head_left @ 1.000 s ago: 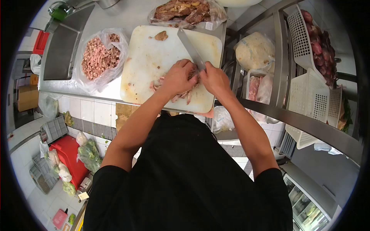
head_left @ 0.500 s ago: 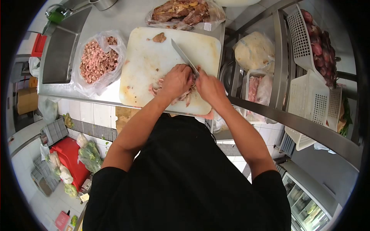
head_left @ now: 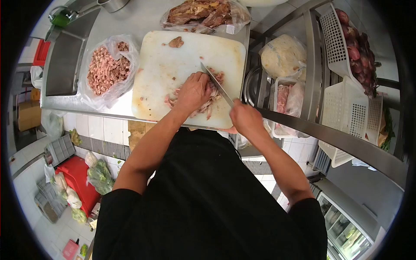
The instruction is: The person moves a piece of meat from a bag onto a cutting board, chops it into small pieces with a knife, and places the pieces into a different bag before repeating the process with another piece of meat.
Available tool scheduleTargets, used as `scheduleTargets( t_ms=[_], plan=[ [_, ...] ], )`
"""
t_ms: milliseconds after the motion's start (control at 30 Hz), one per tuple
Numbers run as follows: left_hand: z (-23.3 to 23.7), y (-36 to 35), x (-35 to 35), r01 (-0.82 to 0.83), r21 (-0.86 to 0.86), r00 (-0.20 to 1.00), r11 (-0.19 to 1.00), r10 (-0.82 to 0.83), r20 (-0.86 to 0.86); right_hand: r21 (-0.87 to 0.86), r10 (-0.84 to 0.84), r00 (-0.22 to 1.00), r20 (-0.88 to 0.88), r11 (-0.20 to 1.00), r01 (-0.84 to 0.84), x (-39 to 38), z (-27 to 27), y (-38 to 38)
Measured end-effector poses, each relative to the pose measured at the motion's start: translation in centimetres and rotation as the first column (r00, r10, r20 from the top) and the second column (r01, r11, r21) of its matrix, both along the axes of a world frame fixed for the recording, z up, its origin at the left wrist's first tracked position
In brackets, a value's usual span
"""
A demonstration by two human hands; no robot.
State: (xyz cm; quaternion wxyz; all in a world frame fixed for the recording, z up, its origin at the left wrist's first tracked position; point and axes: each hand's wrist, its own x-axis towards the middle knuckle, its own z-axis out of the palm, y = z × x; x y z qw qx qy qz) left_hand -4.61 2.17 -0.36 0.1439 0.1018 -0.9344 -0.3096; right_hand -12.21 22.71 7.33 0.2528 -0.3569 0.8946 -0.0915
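My right hand (head_left: 245, 118) is wrapped round the handle of a long kitchen knife (head_left: 220, 86). The blade slants up and left over the white cutting board (head_left: 160, 65), beside the fingers of my left hand (head_left: 194, 92). Those fingers are curled and press down on pinkish sliced meat (head_left: 209, 104), partly hidden beneath them. Small cut bits of meat (head_left: 219, 77) lie on the blade's far side. A brown piece of meat (head_left: 176, 42) rests near the board's upper left corner.
Left of the board, a plastic bag of diced meat (head_left: 106, 71) sits by a sink (head_left: 65, 65). Bagged large meat pieces (head_left: 199, 15) lie behind it. To the right, a metal rack (head_left: 342, 141) holds baskets, one with red onions (head_left: 357, 52).
My right hand has drawn the knife toward me and slightly right. More cut meat shows beyond the blade. My left hand stays on the meat, shifted slightly left.
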Motion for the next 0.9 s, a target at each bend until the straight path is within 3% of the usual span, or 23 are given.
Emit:
scheduleTargets(
  t_ms=[100, 233, 400, 467, 667, 833, 900],
  plan=[
    [0.3, -0.5, -0.4, -0.001, -0.005, 1.000, 1.000, 0.001, 0.004, -0.108, -0.011, 1.000, -0.023, 0.994, 0.009, -1.4, -1.4, -5.5],
    [1.2, -0.4, 0.2, -0.022, 0.046, 0.999, 0.999, 0.023, -0.025, -0.245, 0.029, 0.997, -0.071, 0.969, -0.046, -3.1, -1.4, -7.0],
    [0.7, -0.2, 0.7, -0.036, 0.019, 0.999, 0.999, 0.037, -0.030, -0.071, 0.092, 0.995, -0.025, 0.993, -0.094, -0.2, 5.4, 0.7],
    [0.1, -0.2, 0.6, -0.029, 0.016, 1.000, 0.999, 0.029, -0.009, 0.026, 0.037, 0.999, 0.021, 0.999, -0.037, 0.9, 6.2, 2.3],
    [-0.3, -0.2, 0.2, -0.031, -0.029, 0.998, 0.999, 0.033, 0.060, -0.103, 0.016, 0.999, -0.043, 0.994, -0.020, -0.9, -1.3, -5.1],
    [0.5, -0.2, 0.6, -0.034, -0.025, 0.999, 0.999, 0.033, -0.038, -0.162, 0.024, 0.998, -0.057, 0.986, -0.033, -2.4, -0.2, -7.1],
    [0.9, -0.4, 0.9, -0.050, -0.026, 0.998, 0.998, 0.049, -0.040, -0.038, 0.028, 1.000, 0.010, 0.999, -0.027, -1.7, 3.2, -4.0]
  ],
)
